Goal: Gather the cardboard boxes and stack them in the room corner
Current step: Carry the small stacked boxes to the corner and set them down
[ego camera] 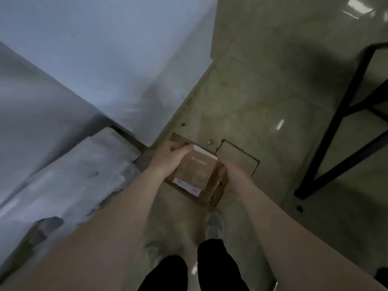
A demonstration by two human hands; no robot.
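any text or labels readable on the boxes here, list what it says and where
Small box, top face: a short white print, upside down and too blurred to read.
White label on the near edge of the boxes: small marks, too blurred to read.
Big box underneath: no readable text.
Nothing else carries text.

Pale print on the small cardboard box (196,170) and its white label (186,186) is too blurred to read.
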